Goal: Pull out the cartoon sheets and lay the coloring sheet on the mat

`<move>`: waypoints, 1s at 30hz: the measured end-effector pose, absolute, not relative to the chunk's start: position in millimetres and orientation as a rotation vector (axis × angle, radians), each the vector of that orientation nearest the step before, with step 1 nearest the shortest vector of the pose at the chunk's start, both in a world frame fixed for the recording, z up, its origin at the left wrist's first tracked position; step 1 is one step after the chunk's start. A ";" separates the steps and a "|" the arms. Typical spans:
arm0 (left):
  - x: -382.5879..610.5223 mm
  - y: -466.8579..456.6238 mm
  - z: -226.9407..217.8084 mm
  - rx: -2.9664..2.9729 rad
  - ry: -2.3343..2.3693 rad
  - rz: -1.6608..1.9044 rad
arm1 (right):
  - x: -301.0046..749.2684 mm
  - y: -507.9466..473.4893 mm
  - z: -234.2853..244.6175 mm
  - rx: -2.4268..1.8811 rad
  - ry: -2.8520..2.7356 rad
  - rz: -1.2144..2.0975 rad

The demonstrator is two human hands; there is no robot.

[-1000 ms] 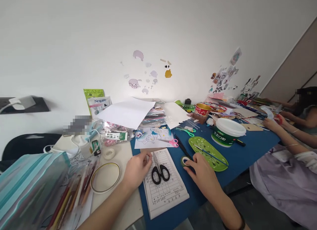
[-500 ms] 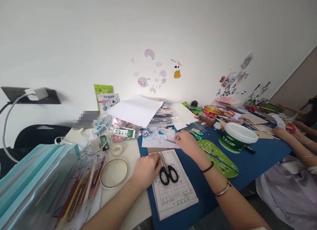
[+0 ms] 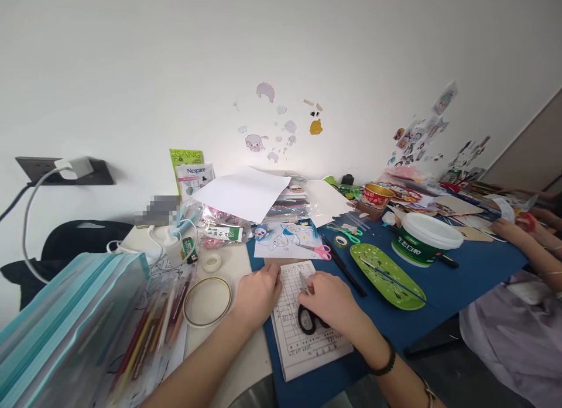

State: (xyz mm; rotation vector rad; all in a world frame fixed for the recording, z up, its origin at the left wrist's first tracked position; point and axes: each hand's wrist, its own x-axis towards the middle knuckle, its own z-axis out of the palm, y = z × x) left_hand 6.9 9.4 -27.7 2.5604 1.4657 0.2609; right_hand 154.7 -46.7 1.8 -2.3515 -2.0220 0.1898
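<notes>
A ruled paper pad [image 3: 307,343] lies on the blue mat [image 3: 465,279] in front of me. Black scissors [image 3: 307,323] lie on the pad. My right hand [image 3: 331,302] covers them, fingers curled at the handles, and one blade tip pokes out above the hand. My left hand [image 3: 257,294] holds the pad's upper left corner with curled fingers. Behind the pad lies a cartoon drawing sheet [image 3: 285,238] with pink scissors [image 3: 322,253] on its edge.
A green tape roll [image 3: 340,241], green scissors [image 3: 351,235], a black pen [image 3: 346,270], a green tray [image 3: 395,285] and a white-lidded tub [image 3: 424,238] are to the right. Tape rings [image 3: 207,294], pencils [image 3: 149,332] and a blue pouch [image 3: 65,314] are left. A co-worker's hand [image 3: 518,229] works at far right.
My right hand left the green tape roll, reached up to the drawing sheet, then came down onto the black scissors. The tape roll now lies farther back. My left hand stayed at the pad.
</notes>
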 end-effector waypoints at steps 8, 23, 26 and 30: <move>6.7 9.0 -27.1 2.558 1.441 0.257 | 229.4 -58.6 10.1 -2.395 -1.946 0.051; 4.4 9.8 -26.6 2.568 1.447 0.261 | 240.4 26.2 -4.1 -2.213 -2.351 0.089; 4.1 9.5 -26.5 2.570 1.459 0.261 | 243.0 15.0 -0.9 -2.253 -2.315 0.110; 3.6 8.9 -25.4 2.569 1.464 0.268 | 248.8 -15.4 8.7 -2.386 -2.163 0.029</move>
